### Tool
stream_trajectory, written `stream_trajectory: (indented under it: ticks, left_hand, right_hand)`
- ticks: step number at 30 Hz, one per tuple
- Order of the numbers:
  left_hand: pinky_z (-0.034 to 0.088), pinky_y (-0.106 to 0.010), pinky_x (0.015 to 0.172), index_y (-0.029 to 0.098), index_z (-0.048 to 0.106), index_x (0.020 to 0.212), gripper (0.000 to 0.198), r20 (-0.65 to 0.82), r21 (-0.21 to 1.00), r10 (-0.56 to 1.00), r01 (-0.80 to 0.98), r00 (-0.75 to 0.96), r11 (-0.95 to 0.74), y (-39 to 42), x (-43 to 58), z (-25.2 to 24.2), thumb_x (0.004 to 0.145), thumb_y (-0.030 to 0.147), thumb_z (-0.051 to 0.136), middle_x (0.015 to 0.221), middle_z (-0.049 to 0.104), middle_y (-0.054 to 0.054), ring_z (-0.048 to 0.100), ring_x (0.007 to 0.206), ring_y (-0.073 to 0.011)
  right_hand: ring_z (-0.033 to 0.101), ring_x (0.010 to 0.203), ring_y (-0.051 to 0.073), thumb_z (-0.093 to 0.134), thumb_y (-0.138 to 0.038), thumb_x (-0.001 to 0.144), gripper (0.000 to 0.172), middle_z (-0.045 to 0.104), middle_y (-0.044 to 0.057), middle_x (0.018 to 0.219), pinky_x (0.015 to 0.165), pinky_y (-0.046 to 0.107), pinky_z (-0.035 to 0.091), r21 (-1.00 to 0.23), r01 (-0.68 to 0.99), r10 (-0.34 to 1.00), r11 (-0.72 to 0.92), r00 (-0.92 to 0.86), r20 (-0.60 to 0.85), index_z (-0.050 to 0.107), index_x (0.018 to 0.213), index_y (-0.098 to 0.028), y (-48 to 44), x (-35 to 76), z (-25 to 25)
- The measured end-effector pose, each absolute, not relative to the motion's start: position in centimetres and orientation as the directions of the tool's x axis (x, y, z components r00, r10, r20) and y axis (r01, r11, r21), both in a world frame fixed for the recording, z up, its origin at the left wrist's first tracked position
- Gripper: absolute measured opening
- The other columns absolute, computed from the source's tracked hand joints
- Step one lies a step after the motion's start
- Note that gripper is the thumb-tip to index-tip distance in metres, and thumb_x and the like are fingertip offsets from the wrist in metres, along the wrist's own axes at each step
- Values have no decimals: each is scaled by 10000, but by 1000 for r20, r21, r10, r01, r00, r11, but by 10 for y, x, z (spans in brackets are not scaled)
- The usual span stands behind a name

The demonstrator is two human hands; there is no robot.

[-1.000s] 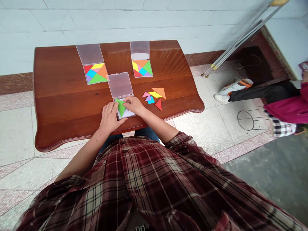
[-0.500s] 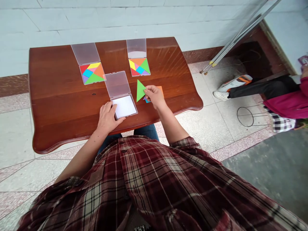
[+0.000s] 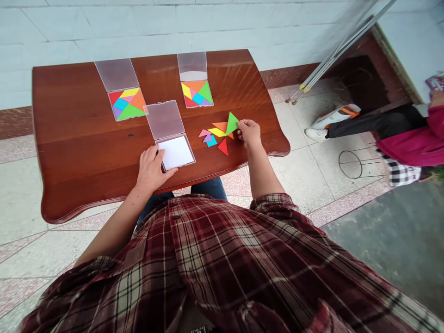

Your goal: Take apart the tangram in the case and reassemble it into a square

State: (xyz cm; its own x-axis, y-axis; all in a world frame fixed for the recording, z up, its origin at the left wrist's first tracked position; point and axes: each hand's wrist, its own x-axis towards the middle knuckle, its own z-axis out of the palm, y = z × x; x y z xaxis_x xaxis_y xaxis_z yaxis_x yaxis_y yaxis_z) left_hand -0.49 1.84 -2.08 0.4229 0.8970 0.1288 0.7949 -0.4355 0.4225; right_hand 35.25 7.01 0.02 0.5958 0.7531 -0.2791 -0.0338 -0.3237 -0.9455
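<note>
An open tangram case (image 3: 176,152) lies before me, a white sheet (image 3: 174,153) in its tray and its clear lid (image 3: 164,120) folded back. My left hand (image 3: 151,170) holds the case at its near left corner, fingers along the side and thumb by the front edge. Between thumb and fingertips, my right hand (image 3: 250,133) pinches a green triangle (image 3: 231,124) over the loose tangram pieces. Those are an orange triangle (image 3: 219,125), a yellow parallelogram (image 3: 217,132), a pink triangle (image 3: 204,133), a purple triangle (image 3: 207,138), a blue square (image 3: 211,142) and a red triangle (image 3: 223,147).
Two open tangram cases filled with pieces, one at the left (image 3: 127,104) and one at the right (image 3: 197,94), lie farther back on the wooden table (image 3: 76,152). Crutches (image 3: 333,58) lean by the wall. A seated person's leg (image 3: 364,126) shows at right.
My right hand has moved right with the green triangle, uncovering the loose pieces. My left hand stays at the case. The whole view has shifted slightly.
</note>
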Motion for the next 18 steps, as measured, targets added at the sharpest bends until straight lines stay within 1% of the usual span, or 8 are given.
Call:
stream_trajectory:
  ticks: [4, 9, 18]
  left_hand:
    - [305, -573, 1183, 167, 520, 1321, 638, 135, 410, 895, 799, 425, -441, 18, -5, -21, 810, 520, 668, 1469, 468, -205, 420, 1379, -406]
    - [309, -587, 1176, 196, 516, 1333, 639, 136, 418, 898, 797, 420, -436, 18, -5, -21, 802, 508, 685, 1470, 477, -183, 428, 1378, -405]
    - [289, -597, 1197, 175, 519, 1325, 628, 119, 431, 901, 795, 418, -426, 16, -4, -20, 809, 492, 681, 1486, 463, -202, 407, 1403, -412]
  right_hand:
    - [388, 413, 29, 548, -68, 893, 236, 452, -92, 469, 391, 130, 264, -944, -41, 755, -328, 589, -288, 519, 688, -182, 74, 349, -6]
    - [378, 390, 19, 534, -71, 904, 236, 449, -99, 463, 387, 122, 273, -944, -53, 753, -324, 590, -292, 520, 697, -183, 73, 350, -8]
    - [358, 373, 17, 519, -90, 922, 232, 436, -109, 438, 384, 117, 270, -944, -91, 739, -318, 600, -307, 515, 710, -184, 71, 351, -10]
